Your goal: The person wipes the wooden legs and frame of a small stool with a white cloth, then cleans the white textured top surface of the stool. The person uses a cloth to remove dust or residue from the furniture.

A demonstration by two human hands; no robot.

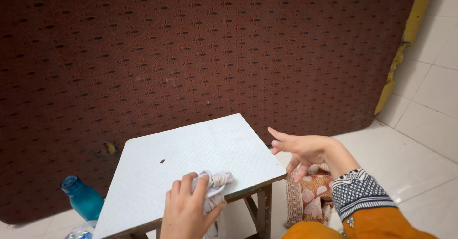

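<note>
My left hand [186, 212] presses a crumpled white cloth [215, 186] against the near edge of a small white table [157, 148]. The table top has a fine textured surface and a small dark spot near its middle. My right hand [299, 151] hovers just off the table's right edge, fingers spread and holding nothing. Its sleeve [359, 192] is orange with a black-and-white patterned cuff.
A large brown patterned mattress [191, 48] leans upright behind the table, with yellow foam showing at its right edge. A blue bottle [82, 197] stands on the white tiled floor at the left. A floral patterned fabric [310, 198] lies below my right hand.
</note>
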